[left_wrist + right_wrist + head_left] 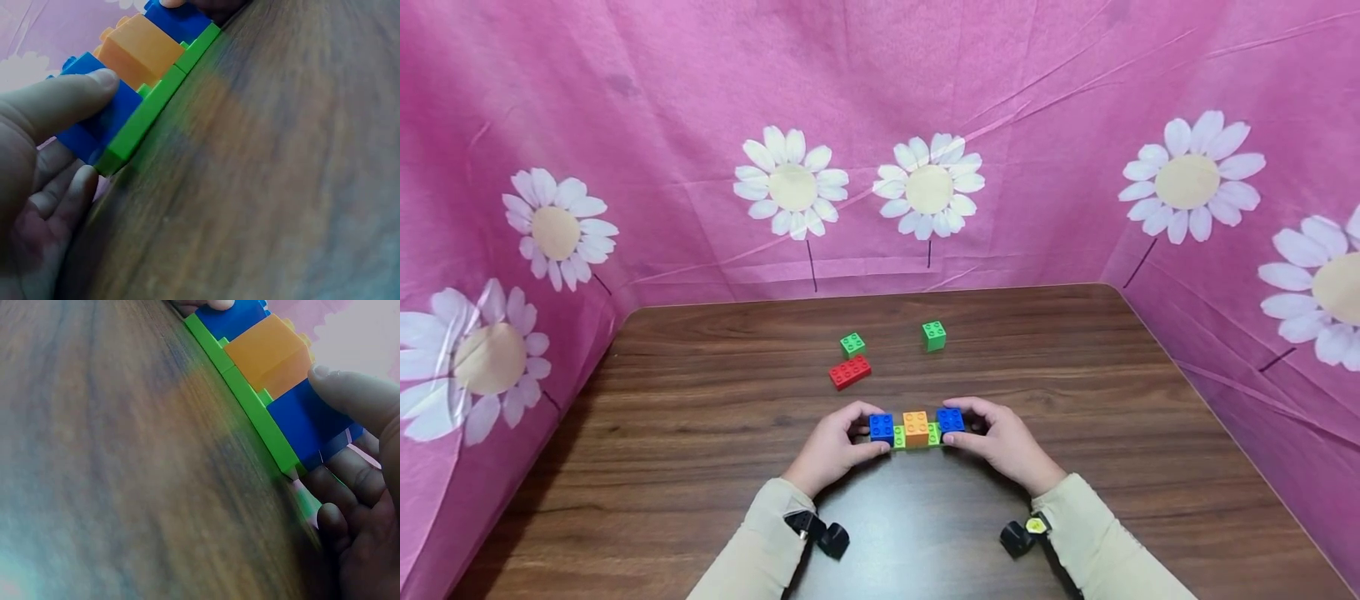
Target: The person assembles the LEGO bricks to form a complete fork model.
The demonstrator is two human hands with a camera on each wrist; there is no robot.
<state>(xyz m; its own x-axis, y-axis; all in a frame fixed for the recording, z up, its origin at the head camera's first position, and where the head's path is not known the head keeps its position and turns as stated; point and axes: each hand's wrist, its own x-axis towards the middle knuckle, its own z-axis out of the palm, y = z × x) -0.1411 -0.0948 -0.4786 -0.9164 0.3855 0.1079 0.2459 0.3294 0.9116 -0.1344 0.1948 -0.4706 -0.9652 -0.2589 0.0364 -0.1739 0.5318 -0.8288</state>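
Note:
A row of joined toy bricks lies on the table between both hands. Its base is made of light-green bricks (250, 403), with an orange brick (916, 428) on top in the middle. At the left end of the base sits a blue brick (882, 428), and the left hand (842, 446) pinches it between thumb and fingers. Another blue brick (951, 420) stands at the right end, pinched by the right hand (1003, 442). Both wrist views show the thumbs pressed on the near faces of the blue bricks; the fingers behind are partly hidden.
Beyond the row lie a red brick (850, 372), a green brick (852, 344) close behind it, and a second green brick (934, 335) to the right. A pink cloth (865, 67) with printed flowers surrounds the back and sides of the brown wooden table (715, 375).

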